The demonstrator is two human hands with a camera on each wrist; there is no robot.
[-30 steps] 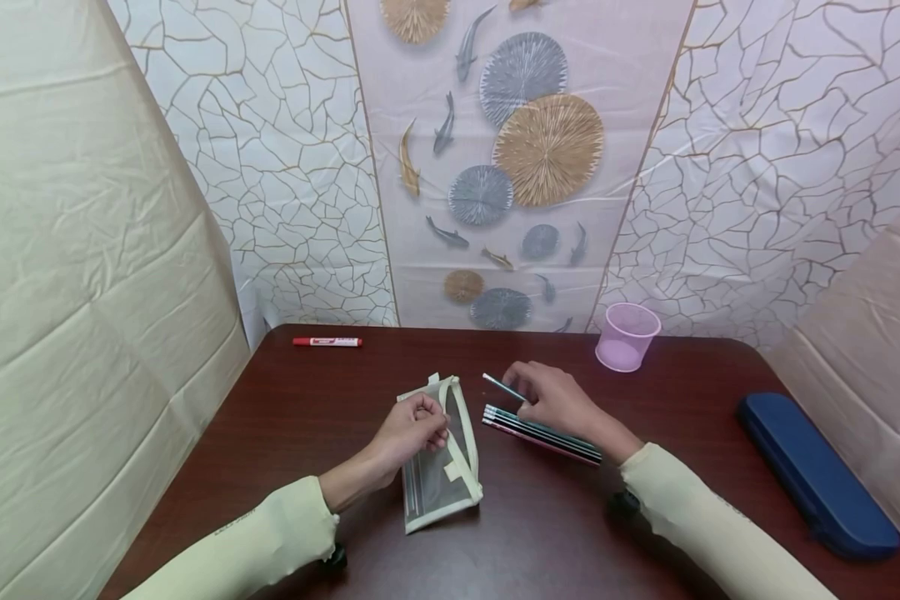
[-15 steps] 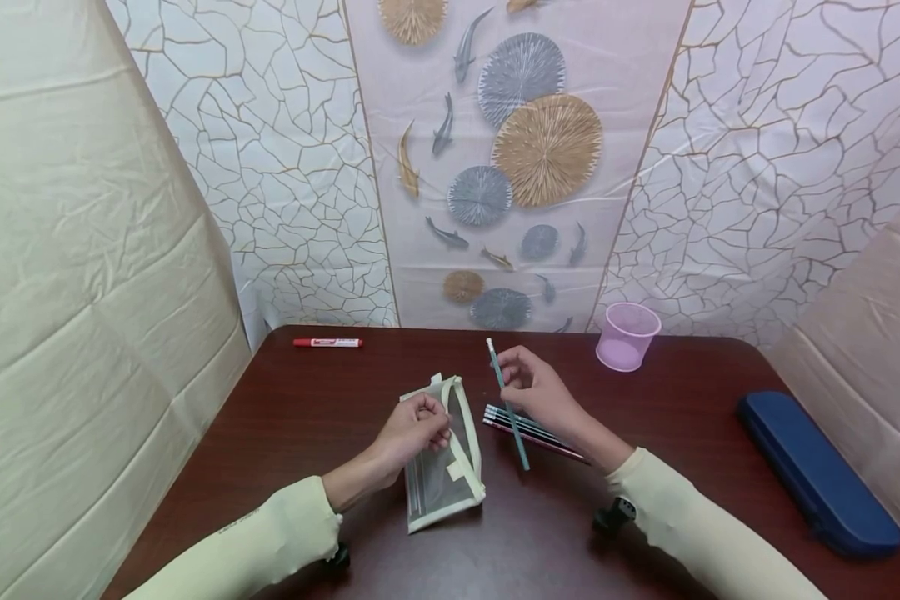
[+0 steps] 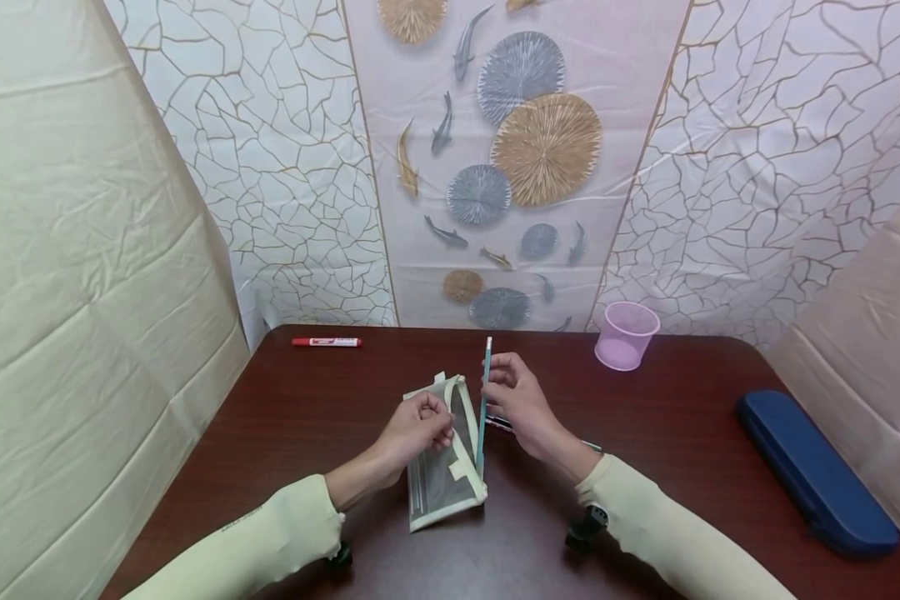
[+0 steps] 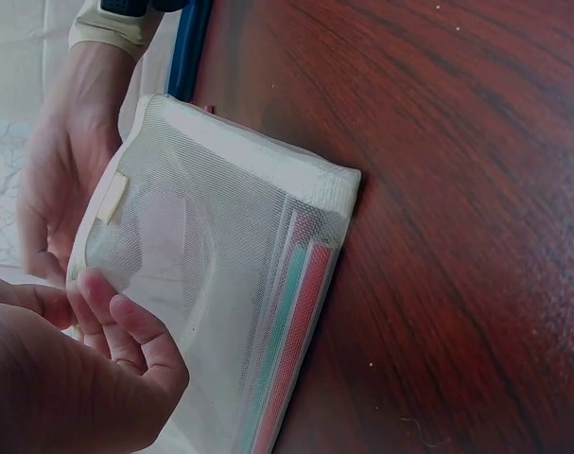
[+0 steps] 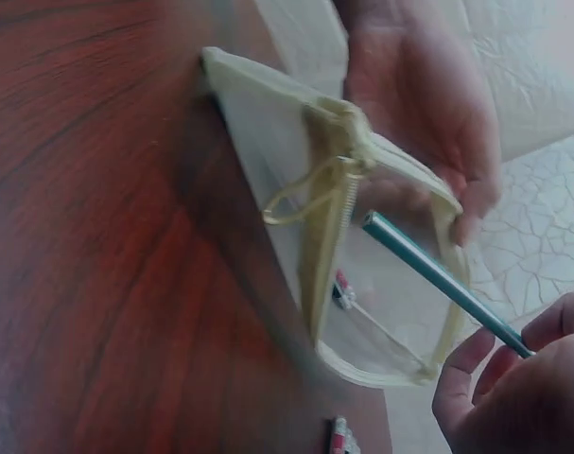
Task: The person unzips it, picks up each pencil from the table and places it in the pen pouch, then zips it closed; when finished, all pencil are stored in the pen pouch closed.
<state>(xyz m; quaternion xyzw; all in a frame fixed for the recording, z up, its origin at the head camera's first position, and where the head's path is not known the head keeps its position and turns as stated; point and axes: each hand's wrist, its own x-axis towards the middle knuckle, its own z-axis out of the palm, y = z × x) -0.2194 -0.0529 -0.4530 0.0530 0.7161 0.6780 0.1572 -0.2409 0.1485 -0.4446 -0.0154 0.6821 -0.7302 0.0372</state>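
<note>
A mesh zip pencil pouch (image 3: 431, 492) with cream edging stands tilted on the table, its zipped mouth spread. My left hand (image 3: 412, 429) pinches one edge of that mouth. Through the mesh, red and green pencils (image 4: 301, 312) show inside in the left wrist view. My right hand (image 3: 521, 404) pinches a green pencil (image 5: 447, 284) near its white eraser end. Its lower end points at the mouth in the right wrist view; whether it has passed the rim I cannot tell. Several more pencils (image 3: 500, 423) lie on the table, mostly hidden beneath my right hand and forearm.
A red and white marker (image 3: 327, 342) lies at the back left of the dark wooden table (image 3: 307, 400). At the back right stands a pink cup (image 3: 624, 337). A long blue case (image 3: 817, 475) rests along the right edge.
My right hand has lifted the green pencil off the others, turned it upright and carried it left to the pouch's mouth. The left hand has stayed nearly still on the pouch.
</note>
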